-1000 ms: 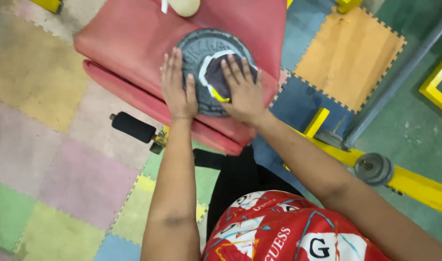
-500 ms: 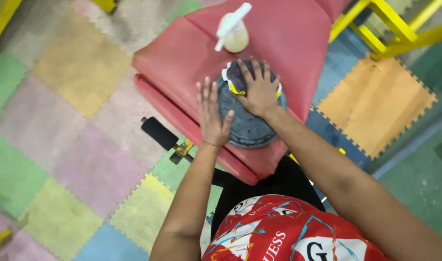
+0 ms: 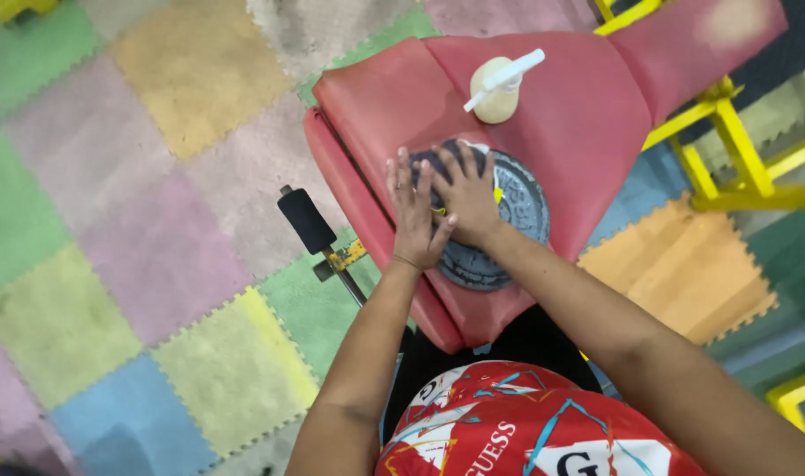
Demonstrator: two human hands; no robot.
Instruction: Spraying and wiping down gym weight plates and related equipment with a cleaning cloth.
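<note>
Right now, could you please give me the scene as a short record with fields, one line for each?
Left hand: flat on the left edge of the weight plate, fingers spread
Right hand: pressing a dark cloth on the plate
Plate: grey, round, lying flat on the red padded bench
Spray bottle: cream, on the bench beyond the plate
Floor: coloured puzzle mats
Frame: yellow metal, at right

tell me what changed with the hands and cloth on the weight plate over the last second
The right hand slid the dark cloth from the middle of the weight plate to its far-left edge, near the left hand, so the two hands now touch. The left hand stays flat on the plate's left rim. The plate stays on the red bench pad, the spray bottle beyond it.
</note>
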